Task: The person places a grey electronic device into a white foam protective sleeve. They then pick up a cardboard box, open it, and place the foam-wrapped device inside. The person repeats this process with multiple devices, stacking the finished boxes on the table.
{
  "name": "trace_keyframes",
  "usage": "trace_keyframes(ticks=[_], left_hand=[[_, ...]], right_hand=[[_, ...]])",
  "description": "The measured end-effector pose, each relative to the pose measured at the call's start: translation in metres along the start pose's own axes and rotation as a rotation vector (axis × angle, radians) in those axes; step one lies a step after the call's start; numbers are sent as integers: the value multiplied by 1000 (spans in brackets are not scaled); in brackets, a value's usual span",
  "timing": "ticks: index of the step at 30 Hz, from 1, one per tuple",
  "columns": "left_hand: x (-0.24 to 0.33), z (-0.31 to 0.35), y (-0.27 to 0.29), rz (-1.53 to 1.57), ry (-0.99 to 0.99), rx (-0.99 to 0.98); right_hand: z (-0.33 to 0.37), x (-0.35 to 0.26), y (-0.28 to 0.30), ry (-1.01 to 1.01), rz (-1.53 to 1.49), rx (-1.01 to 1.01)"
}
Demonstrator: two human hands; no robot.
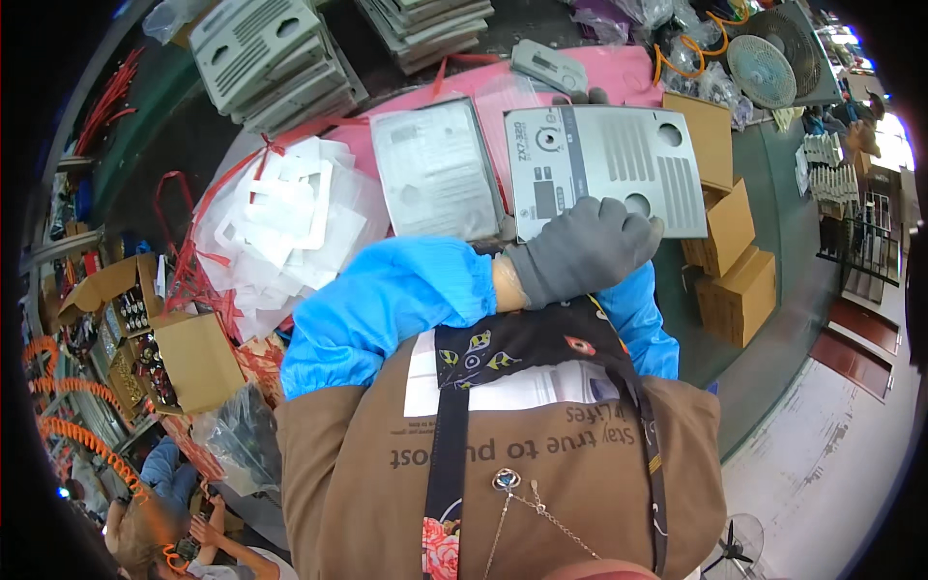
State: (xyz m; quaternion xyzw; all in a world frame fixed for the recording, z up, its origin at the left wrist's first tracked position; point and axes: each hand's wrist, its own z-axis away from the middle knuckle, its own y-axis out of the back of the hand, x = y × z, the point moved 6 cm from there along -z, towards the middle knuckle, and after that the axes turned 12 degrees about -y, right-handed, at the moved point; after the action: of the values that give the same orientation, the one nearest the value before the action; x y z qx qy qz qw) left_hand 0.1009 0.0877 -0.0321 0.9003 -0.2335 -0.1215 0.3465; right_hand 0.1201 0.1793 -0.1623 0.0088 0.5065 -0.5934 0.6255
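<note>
A light grey metal front panel with slots, round holes and a dark window lies tilted before me. My left hand, in a grey glove, reaches across my body to its near edge, beside a round hole. Its fingers are curled closed, and whatever they may hold is hidden. My right hand is mostly hidden behind the panel; only gloved fingertips show, bent over its far edge. Left of it lies a stack of panels under a cloudy film. A small grey plate with an oval slot lies beyond.
White cut-out sheets are heaped on the left by red straps. Grey panel stacks stand at the far left. Cardboard boxes are on the right, with a fan behind. Another person sits at lower left.
</note>
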Motion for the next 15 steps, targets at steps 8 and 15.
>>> trace_keyframes(ticks=[8,15], left_hand=[[-113,22,43,341,627,227],[-190,78,65,896,1112,426]], right_hand=[[18,-18,-23,232,247,90],[-65,-75,-70,292,482,100]])
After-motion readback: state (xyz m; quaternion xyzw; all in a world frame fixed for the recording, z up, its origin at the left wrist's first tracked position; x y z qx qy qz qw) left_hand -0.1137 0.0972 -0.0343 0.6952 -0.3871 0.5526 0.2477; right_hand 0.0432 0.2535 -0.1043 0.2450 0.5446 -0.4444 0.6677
